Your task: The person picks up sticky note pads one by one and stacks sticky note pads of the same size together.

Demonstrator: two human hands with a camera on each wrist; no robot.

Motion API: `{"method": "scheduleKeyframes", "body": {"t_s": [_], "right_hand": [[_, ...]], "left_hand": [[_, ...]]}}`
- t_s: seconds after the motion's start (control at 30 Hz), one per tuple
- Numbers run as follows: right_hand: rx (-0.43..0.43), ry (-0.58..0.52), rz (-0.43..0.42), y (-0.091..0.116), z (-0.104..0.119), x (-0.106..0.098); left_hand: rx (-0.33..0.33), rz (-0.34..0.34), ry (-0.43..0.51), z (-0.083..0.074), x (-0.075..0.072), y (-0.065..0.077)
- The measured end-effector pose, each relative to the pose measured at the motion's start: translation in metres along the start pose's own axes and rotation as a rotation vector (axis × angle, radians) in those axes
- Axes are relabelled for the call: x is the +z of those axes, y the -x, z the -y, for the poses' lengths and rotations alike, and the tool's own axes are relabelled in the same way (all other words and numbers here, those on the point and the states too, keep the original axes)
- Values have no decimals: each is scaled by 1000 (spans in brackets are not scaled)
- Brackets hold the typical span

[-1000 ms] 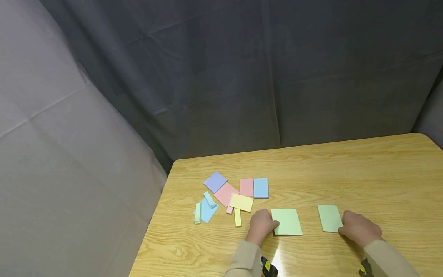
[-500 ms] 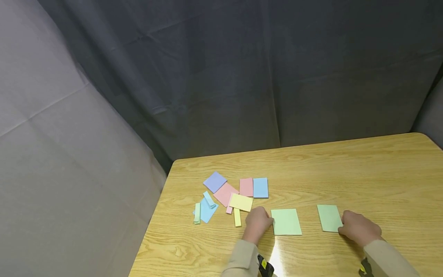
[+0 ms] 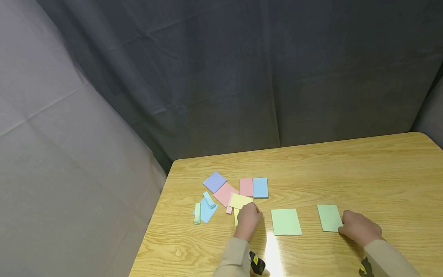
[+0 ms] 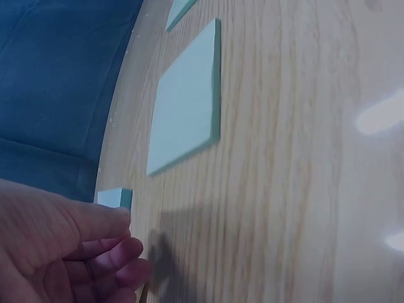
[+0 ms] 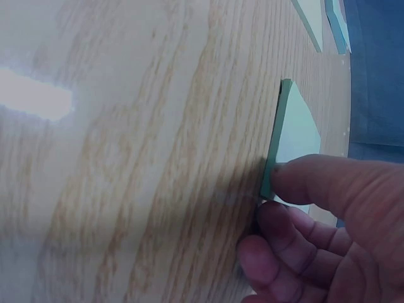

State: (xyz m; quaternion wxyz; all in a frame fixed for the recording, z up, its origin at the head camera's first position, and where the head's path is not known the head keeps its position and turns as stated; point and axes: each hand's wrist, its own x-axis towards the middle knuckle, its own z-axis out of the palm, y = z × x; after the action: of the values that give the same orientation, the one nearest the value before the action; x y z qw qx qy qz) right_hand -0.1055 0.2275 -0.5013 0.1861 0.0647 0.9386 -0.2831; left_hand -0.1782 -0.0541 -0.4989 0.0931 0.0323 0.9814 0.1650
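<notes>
Head: left hand by yellow pad; larger green pad flat on bench between hands. Left wrist: left fingers loosely curled; fingertip contact hard to judge. Right wrist: right hand pinches smaller green pad.

A: What do we list as hidden in the head view?

B: The left hand covers part of the yellow strip and a corner of the yellow pad. Its fingertips are out of our sight, so we cannot confirm contact.

A: Cut off?

B: The left sleeve and right sleeve, at the bottom edge. The dark fitting is too small for us to identify.

A: Wrist views?

B: Left: we note the blue pad partly masked by the hand, and the smaller green pad cropped above. Right: the right hand hides part of that green pad and itself runs off-frame.
</notes>
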Motion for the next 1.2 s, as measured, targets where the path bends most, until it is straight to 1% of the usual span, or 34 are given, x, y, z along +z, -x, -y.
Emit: {"method": "scheduleKeyframes", "body": {"t_s": [0.07, 0.2, 0.27, 0.4, 0.53, 0.63, 0.73, 0.83, 1.03, 1.2], "right_hand": [[-1, 0, 2, -1, 0, 0], [-4, 2, 0, -2, -1, 0], [-7, 4, -1, -2, -2, 0], [-10, 7, 2, -2, -2, -1], [-1, 12, 12, -2, -2, -1], [6, 13, 19, -3, -2, -1], [7, 10, 23, -4, -2, 0], [2, 5, 22, -3, -3, 1], [6, 4, 22, -5, -5, 3], [19, 9, 28, -7, -6, 4]], "left_hand": [[-5, -5, 9, 3, -2, -2], [-11, -40, 41, 11, -4, -5], [-29, -59, 62, 16, -6, -7], [-102, -106, 64, 29, -9, -12], [-187, -135, 50, 39, -12, -20], [-238, -150, 42, 45, -11, -25], [-273, -157, 37, 49, -9, -29], [-288, -153, 34, 51, -7, -31], [-309, -122, -16, 53, -3, -33], [-308, -105, -65, 54, -4, -33]]}}
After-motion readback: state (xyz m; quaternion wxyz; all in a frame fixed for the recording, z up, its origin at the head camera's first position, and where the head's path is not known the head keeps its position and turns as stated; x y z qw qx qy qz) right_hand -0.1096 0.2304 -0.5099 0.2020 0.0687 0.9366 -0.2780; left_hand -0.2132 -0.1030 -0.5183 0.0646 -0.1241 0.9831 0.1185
